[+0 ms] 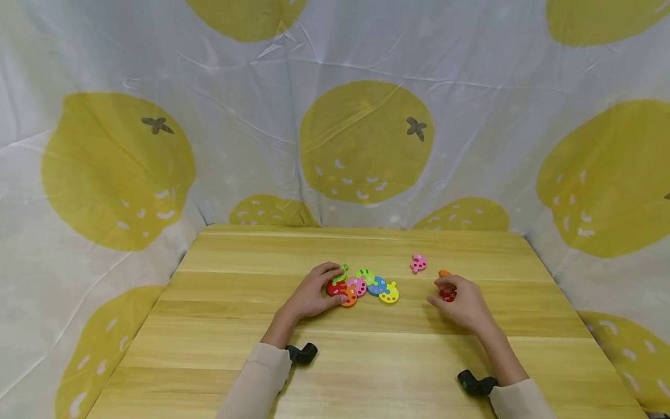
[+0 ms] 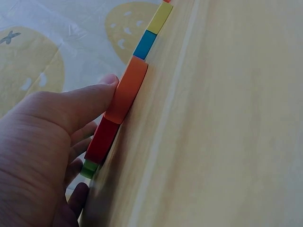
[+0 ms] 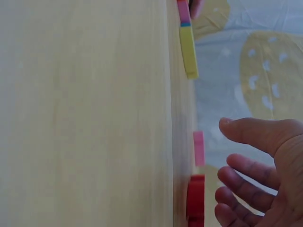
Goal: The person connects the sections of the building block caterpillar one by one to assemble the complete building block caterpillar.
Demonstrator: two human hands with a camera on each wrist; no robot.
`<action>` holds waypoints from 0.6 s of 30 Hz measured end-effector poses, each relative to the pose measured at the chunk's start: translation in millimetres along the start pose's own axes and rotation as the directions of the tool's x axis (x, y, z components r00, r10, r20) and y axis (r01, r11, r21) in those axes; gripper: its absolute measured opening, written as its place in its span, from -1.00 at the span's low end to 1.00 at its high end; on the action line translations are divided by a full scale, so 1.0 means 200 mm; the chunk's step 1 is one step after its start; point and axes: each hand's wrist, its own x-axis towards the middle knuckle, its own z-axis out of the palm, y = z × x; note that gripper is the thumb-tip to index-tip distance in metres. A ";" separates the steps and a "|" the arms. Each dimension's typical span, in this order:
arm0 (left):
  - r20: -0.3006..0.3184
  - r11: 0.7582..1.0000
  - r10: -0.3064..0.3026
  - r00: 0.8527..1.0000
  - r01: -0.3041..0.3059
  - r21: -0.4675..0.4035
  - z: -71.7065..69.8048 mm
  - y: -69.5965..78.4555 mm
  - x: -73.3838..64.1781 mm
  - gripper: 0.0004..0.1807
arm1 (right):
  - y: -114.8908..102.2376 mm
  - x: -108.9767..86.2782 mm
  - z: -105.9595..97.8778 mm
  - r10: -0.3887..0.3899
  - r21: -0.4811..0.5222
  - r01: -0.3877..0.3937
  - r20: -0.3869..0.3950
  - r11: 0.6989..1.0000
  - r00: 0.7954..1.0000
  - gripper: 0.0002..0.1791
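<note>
A wavy row of interlocking, numbered puzzle pieces lies on the table. My left hand (image 1: 314,291) spans its left end. The thumb lies against the orange piece (image 2: 129,90), with the other fingers round the far side by the red piece (image 2: 102,142) and light green end piece (image 1: 340,276). Rightward the row goes on through pink (image 1: 357,285), green, blue (image 1: 377,286) and yellow (image 1: 389,294) pieces. My right hand (image 1: 463,302) is over a loose red piece (image 1: 448,295); in the right wrist view its thumb and fingers stand apart with nothing between them.
A loose pink piece (image 1: 418,263) lies beyond the row, to its right. Part of an orange piece (image 1: 445,273) shows behind my right hand. The wooden table (image 1: 366,361) meets a lemon-print curtain (image 1: 251,145) at the back and sides.
</note>
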 end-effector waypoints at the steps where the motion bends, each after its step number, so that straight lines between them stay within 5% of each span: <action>1: 0.004 1.000 -0.003 1.000 0.003 0.002 0.00 0.00 0.00 -0.25 | 0.02 -0.01 -0.01 -0.002 -0.010 0.002 0.002 1.000 1.000 -0.52; 18: -0.005 1.000 0.010 1.000 -0.010 -0.004 0.00 -0.01 0.00 -0.26 | 0.11 -0.08 -0.09 0.031 -0.100 -0.026 0.045 0.995 0.999 -0.37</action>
